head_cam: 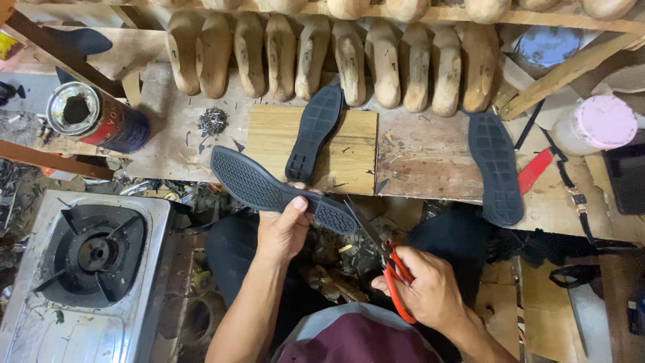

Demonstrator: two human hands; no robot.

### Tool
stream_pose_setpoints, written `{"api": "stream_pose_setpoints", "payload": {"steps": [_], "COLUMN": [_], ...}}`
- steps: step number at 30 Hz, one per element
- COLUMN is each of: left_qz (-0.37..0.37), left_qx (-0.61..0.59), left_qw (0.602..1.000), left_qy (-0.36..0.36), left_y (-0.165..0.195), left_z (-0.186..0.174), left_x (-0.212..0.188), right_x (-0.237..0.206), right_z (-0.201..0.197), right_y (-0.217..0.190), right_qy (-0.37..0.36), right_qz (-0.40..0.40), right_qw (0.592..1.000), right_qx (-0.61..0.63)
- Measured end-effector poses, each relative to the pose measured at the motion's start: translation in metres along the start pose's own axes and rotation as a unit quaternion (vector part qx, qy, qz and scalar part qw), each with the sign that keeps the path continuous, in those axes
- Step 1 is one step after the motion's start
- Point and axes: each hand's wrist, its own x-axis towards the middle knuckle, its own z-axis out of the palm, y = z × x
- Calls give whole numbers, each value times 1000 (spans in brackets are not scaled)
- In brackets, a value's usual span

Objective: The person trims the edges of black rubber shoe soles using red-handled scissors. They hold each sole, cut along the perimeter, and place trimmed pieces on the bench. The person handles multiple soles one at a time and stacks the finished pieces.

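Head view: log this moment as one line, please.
left hand: holds black shoe sole | right hand: grips red-handled scissors at sole's heel end | bench: two more soles

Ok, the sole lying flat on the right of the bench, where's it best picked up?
Take the sole at its near heel end, coming from below the bench edge: that end overhangs the edge, so fingers can close above and beneath it.

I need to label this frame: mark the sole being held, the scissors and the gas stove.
held black sole point(255, 183), head view, on its wide ribbed forepart.
red-handled scissors point(398, 277), head view, on the red handle in the right hand.
gas stove point(94, 252), head view, on the burner's centre.
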Motion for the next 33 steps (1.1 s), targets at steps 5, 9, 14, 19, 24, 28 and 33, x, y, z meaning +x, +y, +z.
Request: {"api": "stream_pose_setpoints", "payload": {"steps": [5, 9, 14, 19, 24, 28, 33], "left_qz": [9, -18, -39, -64, -52, -73, -97], "left_qx": [35, 90, 127, 179, 173, 137, 156], "left_qw": [999, 996, 991, 981, 983, 987, 980], "left_qy": [-13, -19, -21, -27, -21, -33, -82], "left_y": [6, 13, 10, 10, 11, 7, 0], "left_z": [-5, -4, -7, -13, -1, 12, 13], "left_x": [1, 1, 2, 6, 3, -5, -9], "right_x": [-2, -8, -12, -13, -13, -13, -11], "right_z": [-6, -13, -10, 1, 7, 13, 17], "right_y": [5, 11, 23, 33, 33, 26, 22], "right_qy": [-25, -56, -69, -46, -78, -102, -105], "right_qz": [-19, -1, 32, 119, 70, 86, 68], "right_qw": [999, 998, 996, 985, 991, 984, 988], "right_qx": [13, 17, 47, 112, 80, 115, 90]}}
